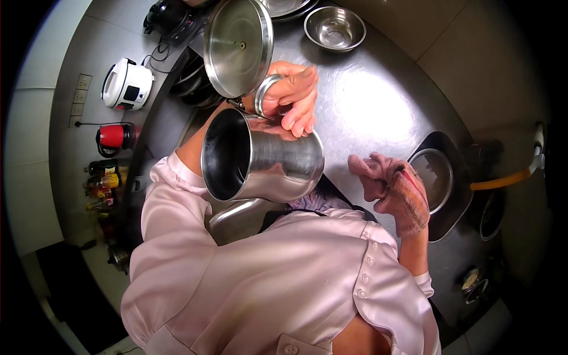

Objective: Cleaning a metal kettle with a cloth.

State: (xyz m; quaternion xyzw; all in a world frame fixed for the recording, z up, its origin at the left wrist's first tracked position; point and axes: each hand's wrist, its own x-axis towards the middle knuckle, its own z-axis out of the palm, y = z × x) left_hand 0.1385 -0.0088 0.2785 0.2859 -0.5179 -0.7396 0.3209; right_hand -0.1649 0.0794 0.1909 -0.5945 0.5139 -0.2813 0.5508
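Observation:
A stainless steel pitcher (284,159) lies tilted in the air before my chest, its dark open mouth facing the picture's left. Its round hinged lid (238,49) is swung wide open above the mouth. The fingers of my left hand (295,95) pass through the ring-shaped metal handle (266,95) and rest on the pitcher's side. To the right, apart from the pitcher, my right hand (401,204) holds a pinkish terry cloth (390,188), which wraps and hides most of its fingers.
A steel bowl (335,29) stands on the metal counter (355,80). Right of the cloth is a sink (457,208) with a round pan (437,175) and an orange hose (501,182). At left are a white rice cooker (128,84), a red kettle (113,136) and several bottles (104,181).

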